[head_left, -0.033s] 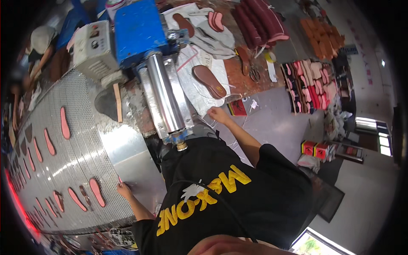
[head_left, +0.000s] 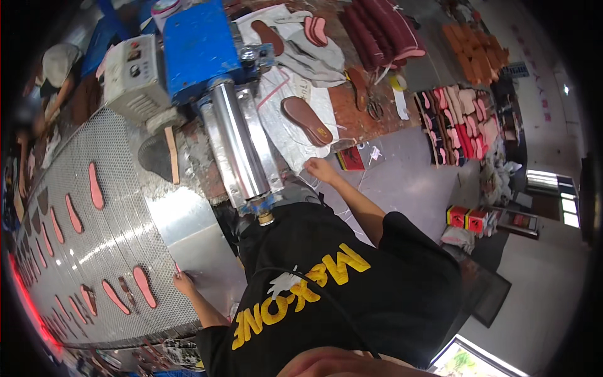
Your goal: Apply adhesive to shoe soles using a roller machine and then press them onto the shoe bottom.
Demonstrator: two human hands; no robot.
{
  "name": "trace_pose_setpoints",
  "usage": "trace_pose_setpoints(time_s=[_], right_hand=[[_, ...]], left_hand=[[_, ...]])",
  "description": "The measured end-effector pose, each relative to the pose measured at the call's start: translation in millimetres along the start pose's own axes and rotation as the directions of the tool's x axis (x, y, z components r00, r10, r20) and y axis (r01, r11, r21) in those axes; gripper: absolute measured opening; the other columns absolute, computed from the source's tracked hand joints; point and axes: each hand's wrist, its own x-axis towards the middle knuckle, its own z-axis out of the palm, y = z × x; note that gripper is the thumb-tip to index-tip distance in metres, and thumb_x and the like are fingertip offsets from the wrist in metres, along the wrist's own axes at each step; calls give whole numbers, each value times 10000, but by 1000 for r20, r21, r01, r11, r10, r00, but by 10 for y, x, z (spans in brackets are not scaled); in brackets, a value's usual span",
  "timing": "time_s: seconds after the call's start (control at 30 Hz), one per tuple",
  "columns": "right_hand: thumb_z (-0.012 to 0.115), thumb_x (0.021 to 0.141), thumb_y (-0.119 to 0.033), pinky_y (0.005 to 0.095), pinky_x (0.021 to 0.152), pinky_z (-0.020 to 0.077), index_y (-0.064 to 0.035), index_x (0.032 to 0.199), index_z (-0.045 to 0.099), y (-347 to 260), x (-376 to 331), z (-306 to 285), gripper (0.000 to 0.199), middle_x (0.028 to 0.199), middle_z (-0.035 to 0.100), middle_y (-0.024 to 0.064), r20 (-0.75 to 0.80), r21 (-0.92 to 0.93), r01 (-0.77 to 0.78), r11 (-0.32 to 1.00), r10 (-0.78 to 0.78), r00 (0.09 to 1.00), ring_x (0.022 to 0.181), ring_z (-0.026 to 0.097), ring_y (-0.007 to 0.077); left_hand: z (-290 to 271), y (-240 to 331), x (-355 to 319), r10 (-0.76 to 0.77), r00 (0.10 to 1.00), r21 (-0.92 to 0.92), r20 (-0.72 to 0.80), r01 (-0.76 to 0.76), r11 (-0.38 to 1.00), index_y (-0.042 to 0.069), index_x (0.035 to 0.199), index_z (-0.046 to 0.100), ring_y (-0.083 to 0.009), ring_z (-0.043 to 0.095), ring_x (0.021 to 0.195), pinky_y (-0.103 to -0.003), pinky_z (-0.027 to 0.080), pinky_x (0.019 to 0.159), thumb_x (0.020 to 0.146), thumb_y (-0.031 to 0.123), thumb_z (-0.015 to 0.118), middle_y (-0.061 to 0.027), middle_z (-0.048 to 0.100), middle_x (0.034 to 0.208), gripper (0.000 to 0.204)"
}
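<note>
Head view: I look down over my black shirt (head_left: 352, 295), which fills the lower middle of the frame.
Left hand: my left hand (head_left: 184, 283) sits at lower left, fingertips on the edge of the mesh belt (head_left: 119, 220) where it meets the smooth metal plate (head_left: 188, 232); the fingers look loosely spread and clamped on nothing.
Nearest insole: a pink insole (head_left: 144, 286) lies flat on the mesh just left of that hand, close but not touching.
Right hand: my right hand (head_left: 321, 169) reaches to mid-frame, resting on the white sheet (head_left: 295, 135) beside the steel roller (head_left: 235, 144); whether its fingers pinch the sheet I cannot tell.
Brown sole: a brown sole (head_left: 306, 120) lies on the sheet just above my right hand.
Doing it well: I judge it best to keep my fingers off the roller and lay each piece flat, apart from its neighbours.
Farther: blue machine (head_left: 198, 47) at upper centre; stacked soles (head_left: 455, 122) on the floor at upper right.
</note>
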Motion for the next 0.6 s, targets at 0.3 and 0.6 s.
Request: trace_pose_setpoints(time_s=[0.3,0.6], right_hand=[[550,790,-110,323,642,468,-11,940,590,-641,390,-181,184,734,618,110,197,33,263,964,-264,944,684,600,185],[509,780,-50,260,628,444,6,998,566,-937,1378,-1283,233,714,561,52,-25,211,329,920,-331,943,678,543,117]], left_hand=[[234,495,-665,33,989,-44,-142,-39,998,-88,1061,550,-394,548,935,-434,425,848,740,227,577,-251,585,1007,450],[1210,1793,-1915,-63,995,298,-79,84,951,71,1145,520,-384,509,1016,-460,433,844,710,492,638,-205,536,1055,617]])
